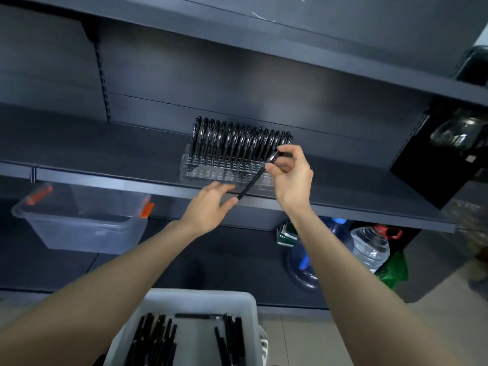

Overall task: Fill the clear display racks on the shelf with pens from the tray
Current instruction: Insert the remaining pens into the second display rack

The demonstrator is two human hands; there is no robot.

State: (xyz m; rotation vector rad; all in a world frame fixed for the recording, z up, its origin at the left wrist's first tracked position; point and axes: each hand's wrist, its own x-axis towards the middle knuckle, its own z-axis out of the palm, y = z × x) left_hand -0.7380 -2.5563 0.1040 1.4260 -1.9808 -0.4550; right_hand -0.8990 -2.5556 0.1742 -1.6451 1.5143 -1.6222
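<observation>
At the shelf (92, 145) edge, right hand (293, 178) — grip pinching a pen (254, 180) — fronts the rack (200, 172); left hand (207, 207) grip wide.

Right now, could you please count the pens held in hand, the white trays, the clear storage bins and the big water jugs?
pen in hand: 1, pinched by the right hand
white tray: 1
clear storage bin: 1
Water jugs: 2, the blue jug and the clear jug
Total: 5
</observation>
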